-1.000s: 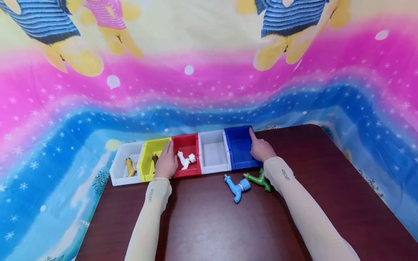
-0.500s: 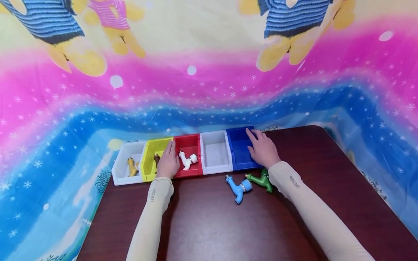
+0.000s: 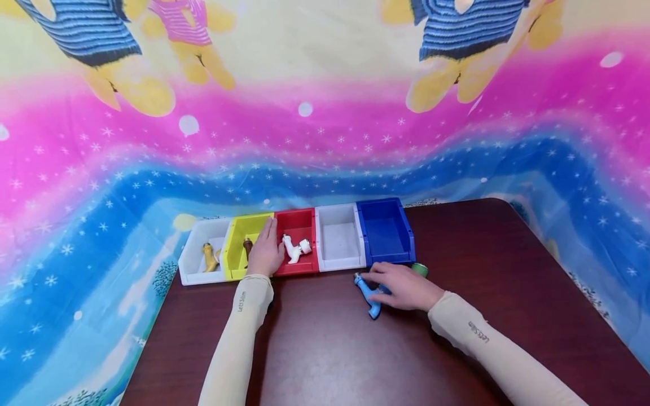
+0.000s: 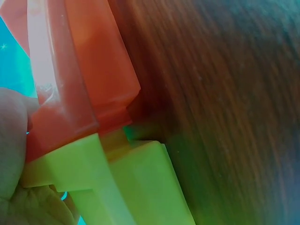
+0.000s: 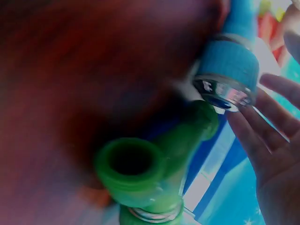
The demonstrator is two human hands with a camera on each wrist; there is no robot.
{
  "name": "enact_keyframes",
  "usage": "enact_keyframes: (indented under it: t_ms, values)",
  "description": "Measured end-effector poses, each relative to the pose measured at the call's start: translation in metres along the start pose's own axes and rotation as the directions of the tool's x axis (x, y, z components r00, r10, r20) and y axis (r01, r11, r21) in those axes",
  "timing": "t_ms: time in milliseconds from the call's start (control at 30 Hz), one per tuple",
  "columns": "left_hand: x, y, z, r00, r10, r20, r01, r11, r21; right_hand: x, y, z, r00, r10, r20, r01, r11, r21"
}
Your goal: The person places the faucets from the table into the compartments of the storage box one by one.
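My left hand [image 3: 266,252] lies over the divider between the yellow bin [image 3: 241,262] and the red bin [image 3: 297,219], fingers pointing away and thumb on the red side. Reaching over the blue faucet [image 3: 367,294] is my right hand [image 3: 403,286], its fingers spread. In the right wrist view the fingertips come right beside the faucet's knob [image 5: 227,63]. A green faucet [image 5: 164,161] lies next to it, mostly covered by the hand in the head view. A brown faucet [image 3: 247,246] sits in the yellow bin, partly hidden; a white faucet [image 3: 293,249] lies in the red one.
To the left, a white bin [image 3: 187,256] holds a yellow faucet [image 3: 209,259]. Another white bin [image 3: 339,228] and a blue bin [image 3: 387,228] finish the row along the back of the dark wooden table [image 3: 325,344]. A printed cloth [image 3: 350,127] hangs behind.
My right hand has left the blue bin's right edge and come down toward me and left, over the blue faucet. The left hand stays on the bins.
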State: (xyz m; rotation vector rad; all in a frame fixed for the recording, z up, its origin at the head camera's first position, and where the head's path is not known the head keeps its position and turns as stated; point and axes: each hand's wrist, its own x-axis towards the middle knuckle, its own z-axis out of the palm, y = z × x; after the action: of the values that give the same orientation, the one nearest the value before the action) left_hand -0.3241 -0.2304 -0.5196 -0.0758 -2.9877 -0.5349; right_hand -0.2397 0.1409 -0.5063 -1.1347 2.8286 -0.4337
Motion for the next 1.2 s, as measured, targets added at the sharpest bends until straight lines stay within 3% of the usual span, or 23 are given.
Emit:
enact_keyframes:
  t_ms: [133, 300, 700, 833, 1000, 1200]
  values:
    - [0.001, 0.000, 0.001, 1.000, -0.007, 0.006, 0.007, 1.000, 0.000, -0.003, -0.002, 0.008, 0.997, 0.006, 0.076, -0.004, 1.000, -0.027]
    - [0.001, 0.000, 0.002, 1.000, -0.023, 0.014, 0.023, 1.000, 0.008, -0.002, -0.006, 0.013, 0.995, -0.009, 0.101, 0.012, 1.000, -0.028]
    - [0.000, 0.001, 0.000, 1.000, -0.011, 0.020, 0.010, 1.000, 0.013, -0.006, -0.015, 0.011, 0.994, -0.059, 0.094, 0.068, 0.994, -0.091]
    - [-0.001, 0.002, 0.000, 1.000, -0.016, 0.016, 0.016, 1.000, 0.013, -0.007, -0.016, 0.012, 0.996, -0.064, 0.070, 0.070, 0.994, -0.082]
    - [-0.001, 0.002, 0.002, 0.999, -0.032, 0.019, 0.032, 0.999, 0.013, -0.005, -0.018, 0.013, 0.994, -0.110, 0.018, 0.112, 0.984, -0.142]
    - [0.000, 0.002, 0.001, 1.000, -0.025, 0.009, 0.025, 1.000, -0.001, -0.002, -0.024, 0.006, 0.992, -0.124, 0.038, 0.129, 0.977, -0.168]
